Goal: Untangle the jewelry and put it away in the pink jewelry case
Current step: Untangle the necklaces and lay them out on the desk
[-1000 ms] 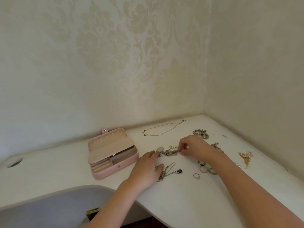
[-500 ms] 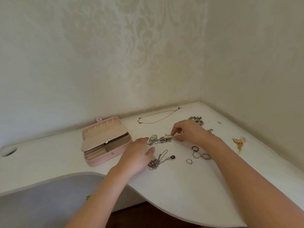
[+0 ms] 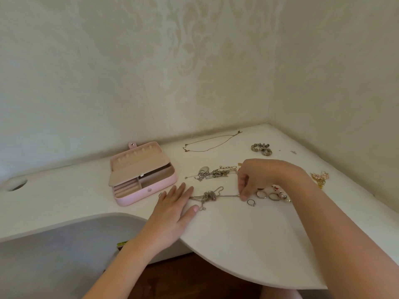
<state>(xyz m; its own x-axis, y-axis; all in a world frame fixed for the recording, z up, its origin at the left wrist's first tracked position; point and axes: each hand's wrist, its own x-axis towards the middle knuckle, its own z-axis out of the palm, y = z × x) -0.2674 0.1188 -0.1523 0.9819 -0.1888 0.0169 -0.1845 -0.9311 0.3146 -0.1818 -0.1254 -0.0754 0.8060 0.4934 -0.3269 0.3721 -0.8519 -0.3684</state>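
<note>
The pink jewelry case lies open on the white desk, its beige lid tray raised. A tangled silver chain stretches between my hands. My left hand lies flat with straight fingers, pressing the chain's left end to the desk. My right hand pinches the chain's right end with curled fingers. Behind the chain sits another silver tangle with a pearl strand.
A thin gold necklace lies near the back wall, a beaded bracelet to its right. Several rings sit by my right wrist, gold earrings at far right. The desk's curved front edge is close; walls meet at the corner.
My right hand left the far silver tangle and came down to the nearer chain, pulling its end to the right. My left hand flattened onto the chain's left end.
</note>
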